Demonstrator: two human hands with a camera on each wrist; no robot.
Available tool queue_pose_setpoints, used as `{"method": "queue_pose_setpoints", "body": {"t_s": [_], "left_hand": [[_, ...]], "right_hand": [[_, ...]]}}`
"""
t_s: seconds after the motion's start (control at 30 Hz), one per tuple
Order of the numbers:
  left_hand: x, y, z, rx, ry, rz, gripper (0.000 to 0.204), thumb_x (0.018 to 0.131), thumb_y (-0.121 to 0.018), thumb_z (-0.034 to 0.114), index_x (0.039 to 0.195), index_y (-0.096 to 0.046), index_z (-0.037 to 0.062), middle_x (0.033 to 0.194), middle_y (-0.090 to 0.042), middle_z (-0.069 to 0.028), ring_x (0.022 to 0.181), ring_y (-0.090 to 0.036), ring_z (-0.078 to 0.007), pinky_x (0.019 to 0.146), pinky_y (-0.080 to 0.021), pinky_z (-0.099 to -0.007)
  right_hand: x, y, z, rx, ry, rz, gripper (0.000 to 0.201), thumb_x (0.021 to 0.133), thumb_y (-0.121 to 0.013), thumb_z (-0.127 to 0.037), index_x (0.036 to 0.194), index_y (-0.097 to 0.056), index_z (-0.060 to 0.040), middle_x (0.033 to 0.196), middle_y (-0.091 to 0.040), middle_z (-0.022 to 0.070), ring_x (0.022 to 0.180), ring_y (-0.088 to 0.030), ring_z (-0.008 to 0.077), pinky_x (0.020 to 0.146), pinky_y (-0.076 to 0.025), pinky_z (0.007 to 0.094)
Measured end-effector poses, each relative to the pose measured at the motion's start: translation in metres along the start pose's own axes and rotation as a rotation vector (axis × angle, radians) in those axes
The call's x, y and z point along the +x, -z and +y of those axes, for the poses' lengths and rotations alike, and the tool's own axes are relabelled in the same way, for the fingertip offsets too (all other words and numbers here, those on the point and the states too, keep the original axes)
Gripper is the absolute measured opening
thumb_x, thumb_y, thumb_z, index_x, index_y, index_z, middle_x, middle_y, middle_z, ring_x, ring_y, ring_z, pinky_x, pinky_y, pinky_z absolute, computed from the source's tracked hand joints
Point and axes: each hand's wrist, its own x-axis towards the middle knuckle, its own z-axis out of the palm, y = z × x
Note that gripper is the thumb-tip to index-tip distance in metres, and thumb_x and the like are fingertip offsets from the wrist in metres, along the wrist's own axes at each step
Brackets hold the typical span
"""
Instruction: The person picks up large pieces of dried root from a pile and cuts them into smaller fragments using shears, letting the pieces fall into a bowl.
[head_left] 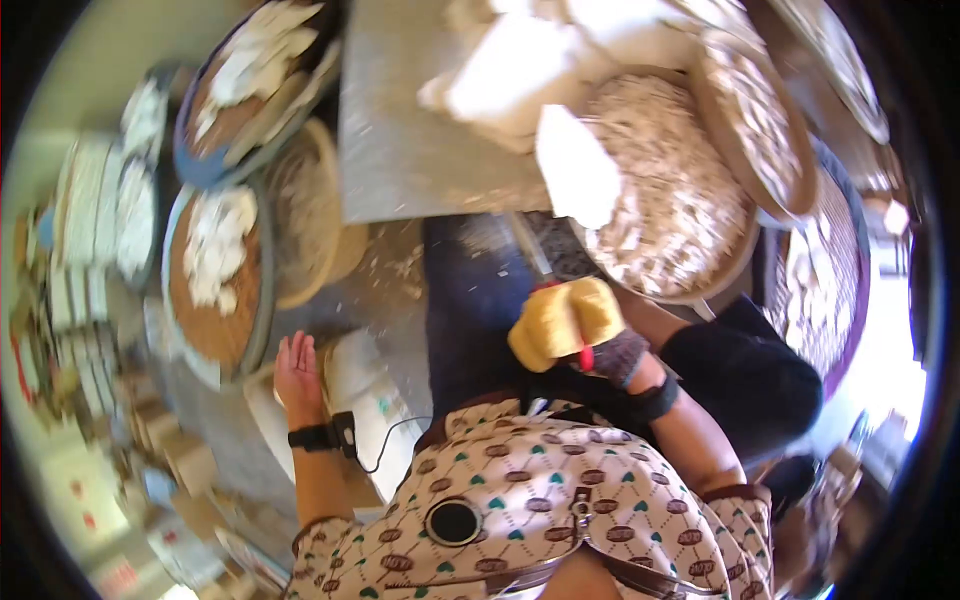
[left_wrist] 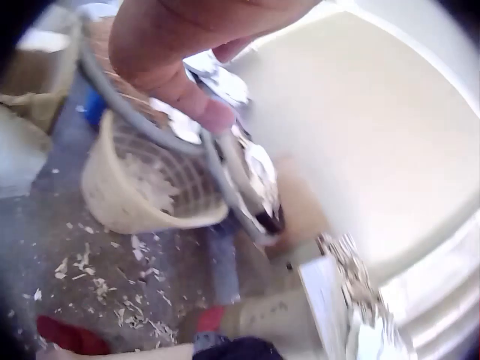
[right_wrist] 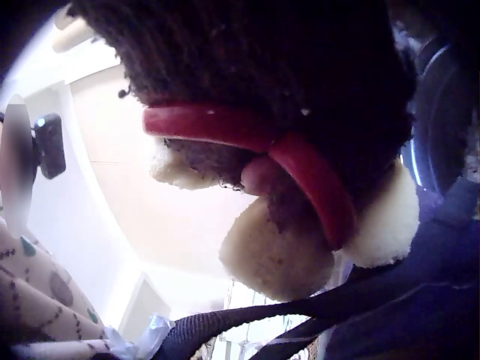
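My left hand [head_left: 299,378] is held out over the floor at the left, fingers together and fairly straight, holding nothing. In the left wrist view its fingers [left_wrist: 214,116] overlap a round tray of white pieces. My right hand [head_left: 610,352] wears a dark knitted glove [right_wrist: 247,67] with thick yellow foam pads [head_left: 565,322] and red bands [right_wrist: 210,126]. A narrow metal strip [head_left: 530,245] runs from these pads toward the table edge; I cannot tell whether the hand grips it. Beyond stands a large round basket of pale shavings [head_left: 665,190], a white slab [head_left: 577,168] at its near left edge.
A metal table [head_left: 400,150] stands ahead, bearing bright white slabs [head_left: 520,75]. At the left are an oval tray [head_left: 240,350] with white pieces and a pale basket [left_wrist: 112,202]. More shavings fill a tilted basket [head_left: 755,110] at the right. Scraps [left_wrist: 139,315] litter the floor.
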Motion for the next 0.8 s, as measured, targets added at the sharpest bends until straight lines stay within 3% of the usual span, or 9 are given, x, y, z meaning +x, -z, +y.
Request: {"method": "queue_pose_setpoints", "body": {"t_s": [0.07, 0.1, 0.2, 0.27, 0.33, 0.43, 0.5, 0.67, 0.8], "left_hand": [[-0.030, -0.084, -0.001, 0.293, -0.070, -0.246, 0.037, 0.095, -0.048, 0.018, 0.124, -0.048, -0.0048, 0.116, -0.058, -0.0192, 0.099, -0.061, -0.0240, 0.085, -0.050, -0.0324], [-0.044, -0.131, -0.004, 0.370, -0.078, -0.395, 0.035, 0.095, -0.050, 0.017, 0.122, -0.050, -0.0050, 0.111, -0.060, -0.0190, 0.094, -0.063, -0.0233, 0.082, -0.051, -0.0315], [-0.080, -0.232, -0.022, 0.534, -0.063, -0.742, 0.032, 0.093, -0.055, 0.017, 0.115, -0.054, -0.0057, 0.101, -0.065, -0.0176, 0.080, -0.066, -0.0214, 0.072, -0.054, -0.0285], [-0.091, -0.274, -0.042, 0.627, -0.052, -0.847, 0.034, 0.092, -0.057, 0.022, 0.112, -0.055, -0.0051, 0.094, -0.065, -0.0160, 0.074, -0.066, -0.0197, 0.068, -0.054, -0.0276], [-0.090, -0.304, -0.062, 0.637, 0.079, -0.904, 0.033, 0.090, -0.060, 0.025, 0.107, -0.056, -0.0036, 0.084, -0.065, -0.0120, 0.065, -0.064, -0.0165, 0.058, -0.052, -0.0247], [-0.091, -0.335, -0.085, 0.654, 0.007, -0.890, 0.031, 0.089, -0.062, 0.027, 0.101, -0.057, -0.0011, 0.061, -0.055, -0.0019, 0.044, -0.051, -0.0079, 0.038, -0.036, -0.0187], [-0.088, -0.349, -0.093, 0.598, -0.040, -0.873, 0.026, 0.088, -0.064, 0.023, 0.098, -0.058, -0.0003, 0.051, -0.047, 0.0025, 0.037, -0.041, -0.0043, 0.033, -0.027, -0.0180], [-0.105, -0.359, -0.063, 0.509, -0.065, -0.974, 0.024, 0.091, -0.058, 0.019, 0.107, -0.055, 0.0004, 0.057, -0.052, -0.0004, 0.040, -0.047, -0.0086, 0.037, -0.034, -0.0203], [-0.139, -0.343, -0.049, 0.277, -0.161, -1.083, 0.030, 0.094, -0.054, 0.022, 0.115, -0.048, 0.0017, 0.078, -0.059, -0.0069, 0.060, -0.058, -0.0131, 0.054, -0.047, -0.0253]], "right_hand": [[-0.004, -0.023, -0.014, -0.198, -0.004, 0.134, 0.025, 0.093, -0.053, -0.020, 0.095, -0.064, 0.0018, 0.099, -0.066, 0.0148, 0.090, -0.063, 0.0201, 0.081, -0.050, 0.0322], [-0.008, -0.021, -0.019, -0.582, 0.042, 0.098, 0.025, 0.091, -0.055, -0.022, 0.095, -0.062, 0.0022, 0.095, -0.066, 0.0118, 0.088, -0.063, 0.0186, 0.078, -0.050, 0.0321], [-0.021, -0.038, -0.034, -0.989, 0.137, 0.054, 0.028, 0.086, -0.061, -0.023, 0.101, -0.060, -0.0001, 0.090, -0.066, 0.0090, 0.085, -0.063, 0.0162, 0.076, -0.049, 0.0303], [-0.030, -0.047, -0.043, -1.104, 0.095, 0.100, 0.030, 0.082, -0.065, -0.022, 0.105, -0.059, -0.0026, 0.093, -0.065, 0.0109, 0.086, -0.063, 0.0194, 0.077, -0.049, 0.0306], [-0.038, -0.041, -0.043, -1.062, 0.173, 0.039, 0.051, 0.070, -0.071, -0.028, 0.111, -0.054, -0.0030, 0.096, -0.064, 0.0169, 0.090, -0.062, 0.0334, 0.078, -0.049, 0.0367], [-0.048, -0.044, -0.045, -1.139, 0.224, 0.083, 0.052, 0.071, -0.071, -0.028, 0.112, -0.053, -0.0024, 0.097, -0.062, 0.0178, 0.092, -0.061, 0.0333, 0.079, -0.048, 0.0366], [-0.054, -0.037, -0.043, -1.085, 0.205, 0.114, 0.051, 0.072, -0.070, -0.028, 0.113, -0.052, -0.0025, 0.097, -0.062, 0.0171, 0.091, -0.061, 0.0335, 0.079, -0.048, 0.0366], [-0.065, -0.028, -0.053, -0.965, 0.311, 0.208, 0.030, 0.084, -0.063, -0.022, 0.103, -0.055, -0.0013, 0.096, -0.061, 0.0089, 0.089, -0.060, 0.0174, 0.082, -0.048, 0.0311], [-0.067, 0.001, -0.030, -0.024, 0.327, 0.245, 0.026, 0.090, -0.058, -0.017, 0.110, -0.055, -0.0003, 0.098, -0.063, 0.0058, 0.092, -0.060, 0.0129, 0.084, -0.049, 0.0290]]}}
